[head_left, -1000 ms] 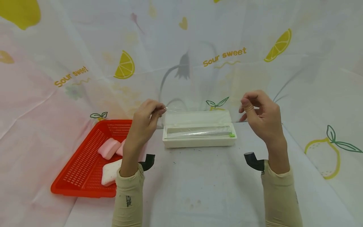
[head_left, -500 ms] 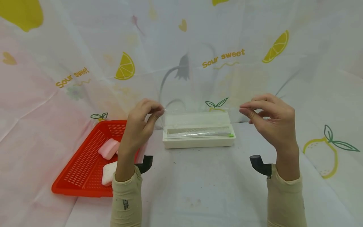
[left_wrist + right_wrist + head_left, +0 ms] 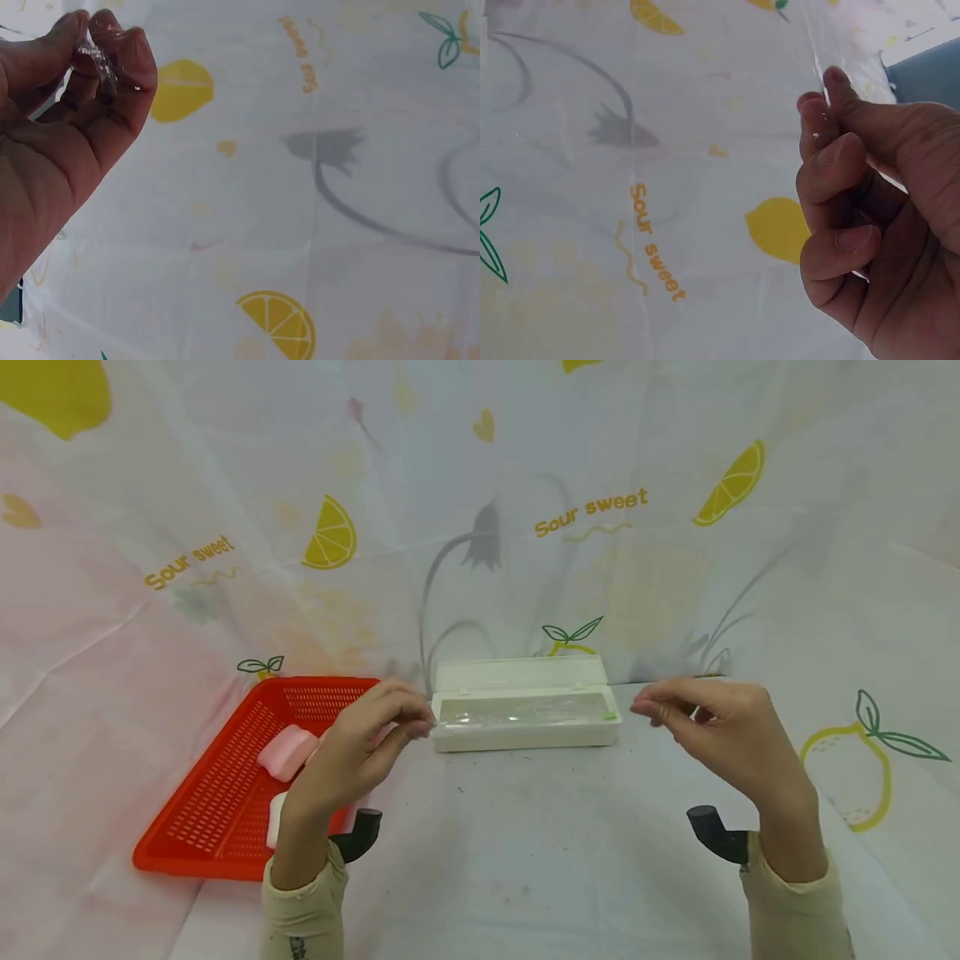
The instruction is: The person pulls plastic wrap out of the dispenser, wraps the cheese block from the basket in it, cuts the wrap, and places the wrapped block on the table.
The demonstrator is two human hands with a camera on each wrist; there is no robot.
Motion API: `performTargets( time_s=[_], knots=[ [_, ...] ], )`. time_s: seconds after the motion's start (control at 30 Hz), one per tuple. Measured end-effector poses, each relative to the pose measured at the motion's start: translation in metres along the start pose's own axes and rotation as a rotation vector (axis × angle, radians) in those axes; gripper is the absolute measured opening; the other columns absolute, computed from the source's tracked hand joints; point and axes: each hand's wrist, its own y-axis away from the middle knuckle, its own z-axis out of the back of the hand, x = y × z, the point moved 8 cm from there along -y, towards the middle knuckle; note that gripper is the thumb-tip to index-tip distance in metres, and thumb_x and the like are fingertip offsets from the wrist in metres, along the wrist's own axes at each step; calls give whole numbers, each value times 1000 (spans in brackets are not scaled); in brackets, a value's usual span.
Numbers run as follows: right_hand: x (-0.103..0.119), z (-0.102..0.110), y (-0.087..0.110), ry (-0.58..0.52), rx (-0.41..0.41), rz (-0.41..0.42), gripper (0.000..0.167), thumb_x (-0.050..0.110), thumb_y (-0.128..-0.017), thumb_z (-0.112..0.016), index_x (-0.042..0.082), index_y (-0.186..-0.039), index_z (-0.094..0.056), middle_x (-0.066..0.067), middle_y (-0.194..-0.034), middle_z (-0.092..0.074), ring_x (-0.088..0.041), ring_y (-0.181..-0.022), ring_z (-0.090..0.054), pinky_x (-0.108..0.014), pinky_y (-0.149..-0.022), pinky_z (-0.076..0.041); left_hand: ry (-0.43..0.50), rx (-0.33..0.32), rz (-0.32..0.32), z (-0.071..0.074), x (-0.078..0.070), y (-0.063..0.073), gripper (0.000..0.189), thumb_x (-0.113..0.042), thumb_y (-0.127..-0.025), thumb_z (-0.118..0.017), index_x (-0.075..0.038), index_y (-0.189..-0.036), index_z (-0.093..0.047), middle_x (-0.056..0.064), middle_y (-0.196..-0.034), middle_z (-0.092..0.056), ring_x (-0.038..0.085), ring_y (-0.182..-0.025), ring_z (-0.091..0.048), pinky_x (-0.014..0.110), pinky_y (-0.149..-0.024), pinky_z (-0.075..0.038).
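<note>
Clear cling film [image 3: 97, 56] is stretched between my two hands, low in front of the dispenser. My left hand [image 3: 360, 760] pinches one edge between thumb and fingers, the film bunched at the fingertips in the left wrist view. Thumb and index finger of my right hand [image 3: 723, 735] pinch the other edge, which shows as a thin line in the right wrist view. Between the hands stands the long white cling film dispenser [image 3: 525, 740] with its lid [image 3: 521, 673] raised. A green slider [image 3: 611, 716] sits at its right end; film glints across its opening.
A red perforated basket [image 3: 217, 752] stands at the left, partly behind my left forearm. In it lie a pink block [image 3: 287, 752] and a white block [image 3: 275, 818], the latter partly hidden. A white cloth printed with lemons hangs behind the white table [image 3: 525, 852].
My right hand has moved outward and come to pinch the film's other edge. Both hands then moved down and toward me, bringing the stretched film from above the dispenser to its front.
</note>
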Motion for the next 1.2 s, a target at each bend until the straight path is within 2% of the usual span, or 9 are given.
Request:
performTargets(
  time_s=[0.13,0.27,0.4,0.53,0.67,0.77,0.9,1.07,1.2],
  knots=[
    [-6,-14,21,-123,224,-71,40,-15,-74,-76,22,-89,-72,15,-72,-61,2,-57,-48,-14,-51,-39,147,125,33,-15,5,21,11,-18,-97,-63,-7,-100,-63,2,-97,-58,14,-87,-56,23,-75,-51],
    [-11,-30,44,-194,439,-135,34,0,-83,-76,32,-91,-69,19,-72,-59,2,-56,-49,-14,-50,-40,252,223,78,-36,15,41,13,-3,-92,-67,-11,-101,-62,0,-96,-58,12,-82,-57,26,-69,-53],
    [-14,-47,65,-277,614,-142,19,15,-88,-75,32,-89,-67,21,-71,-59,3,-58,-51,-14,-49,-39,335,336,152,-62,27,61,25,8,-88,-68,-12,-102,-61,1,-94,-60,14,-81,-58,27,-66,-54],
    [-12,-67,86,-399,777,-140,12,19,-88,-75,28,-85,-67,19,-66,-57,8,-58,-48,-14,-48,-40,408,493,260,-92,39,87,15,-1,-92,-67,-11,-102,-62,2,-93,-63,10,-80,-59,27,-67,-55],
    [-12,-90,109,-464,918,-209,10,19,-86,-77,25,-83,-70,20,-69,-61,9,-59,-49,-17,-49,-44,470,629,356,-119,47,113,9,-7,-93,-68,-12,-99,-63,-1,-90,-63,4,-79,-58,26,-68,-55],
    [-15,-103,127,-467,967,-245,10,18,-83,-79,24,-81,-71,22,-73,-62,9,-61,-50,-18,-51,-46,496,689,415,-136,52,128,11,-4,-91,-69,-12,-96,-64,-4,-89,-63,1,-79,-59,25,-69,-55],
    [-20,-116,145,-468,966,-250,10,20,-80,-81,24,-80,-72,21,-78,-63,6,-69,-54,-21,-60,-49,506,726,478,-154,62,143,14,2,-88,-69,-10,-94,-65,-8,-88,-64,0,-80,-60,24,-71,-54],
    [-26,-131,164,-539,948,-253,7,17,-84,-77,18,-83,-70,15,-83,-66,3,-78,-58,-25,-68,-51,425,734,458,-168,69,159,14,4,-88,-68,-9,-92,-65,-9,-86,-62,-2,-79,-56,21,-72,-53],
    [-30,-142,180,-615,943,-277,8,9,-90,-70,13,-84,-66,8,-79,-67,5,-70,-57,-22,-59,-52,333,746,442,-177,73,169,13,2,-88,-69,-11,-89,-65,-12,-84,-60,-4,-79,-54,19,-72,-50]
  ],
)
